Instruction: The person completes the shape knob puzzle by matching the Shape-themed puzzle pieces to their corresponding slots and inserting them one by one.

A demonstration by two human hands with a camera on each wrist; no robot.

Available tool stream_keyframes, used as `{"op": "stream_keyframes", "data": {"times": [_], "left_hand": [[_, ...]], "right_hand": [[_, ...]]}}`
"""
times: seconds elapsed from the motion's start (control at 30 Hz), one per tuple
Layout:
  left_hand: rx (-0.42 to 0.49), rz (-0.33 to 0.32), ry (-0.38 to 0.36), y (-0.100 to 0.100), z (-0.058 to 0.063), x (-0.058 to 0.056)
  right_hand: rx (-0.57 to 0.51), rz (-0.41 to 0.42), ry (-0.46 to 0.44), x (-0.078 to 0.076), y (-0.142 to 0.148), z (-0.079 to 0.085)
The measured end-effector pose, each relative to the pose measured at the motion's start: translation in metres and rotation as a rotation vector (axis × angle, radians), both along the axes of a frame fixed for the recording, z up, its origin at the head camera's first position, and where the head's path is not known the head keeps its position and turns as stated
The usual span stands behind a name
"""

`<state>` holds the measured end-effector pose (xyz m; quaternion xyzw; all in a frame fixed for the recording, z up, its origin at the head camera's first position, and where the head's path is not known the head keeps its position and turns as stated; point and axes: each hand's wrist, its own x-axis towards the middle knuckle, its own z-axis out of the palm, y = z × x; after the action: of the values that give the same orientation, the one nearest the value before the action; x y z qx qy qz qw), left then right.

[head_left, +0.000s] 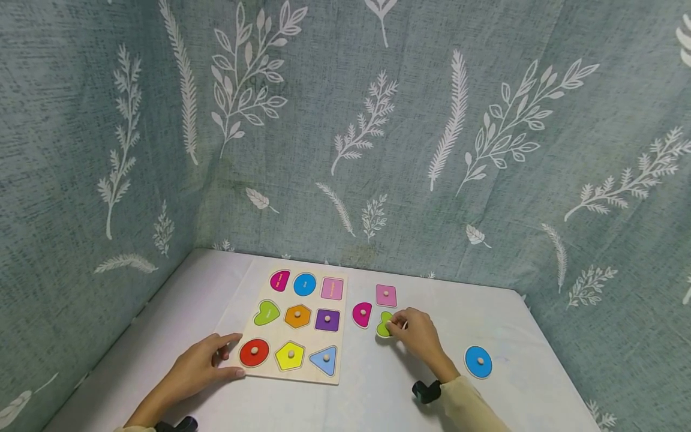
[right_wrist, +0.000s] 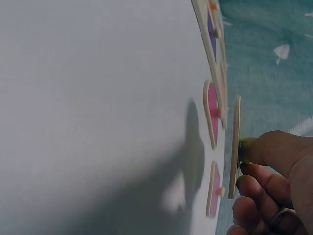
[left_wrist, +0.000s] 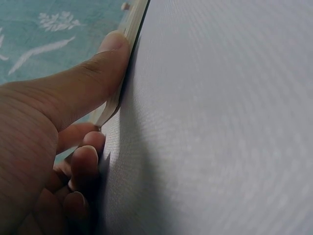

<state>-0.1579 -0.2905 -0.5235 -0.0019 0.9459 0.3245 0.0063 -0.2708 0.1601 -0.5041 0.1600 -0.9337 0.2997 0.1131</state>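
At the lower left corner of a wooden shape puzzle board (head_left: 294, 378), my left hand (head_left: 202, 363) grips the board, thumb along the front edge and a finger at the left side. My right hand (head_left: 418, 336) pinches the knob of a green heart piece (head_left: 384, 324). In the right wrist view the heart piece (right_wrist: 235, 147) is edge-on, raised off the table. A magenta half-circle piece (head_left: 361, 314) and a pink square-like piece (head_left: 386, 294) lie nearby. The board's heart recess (head_left: 267, 312) shows green without a knob.
A blue round piece (head_left: 478, 362) lies on the white table (head_left: 540, 384), right of my right forearm. Knobbed pieces such as a red one (head_left: 254, 352) and a purple square (head_left: 327, 320) sit in the board. Patterned cloth (head_left: 345, 150) hangs behind and at the sides.
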Motion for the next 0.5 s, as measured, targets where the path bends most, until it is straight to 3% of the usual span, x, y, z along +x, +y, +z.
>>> {"op": "stream_keyframes", "data": {"times": [0.5], "left_hand": [[0.059,-0.011,0.006,0.002,0.002,0.000]], "right_hand": [[0.006,0.104,-0.007,-0.001,-0.043,0.004]]}}
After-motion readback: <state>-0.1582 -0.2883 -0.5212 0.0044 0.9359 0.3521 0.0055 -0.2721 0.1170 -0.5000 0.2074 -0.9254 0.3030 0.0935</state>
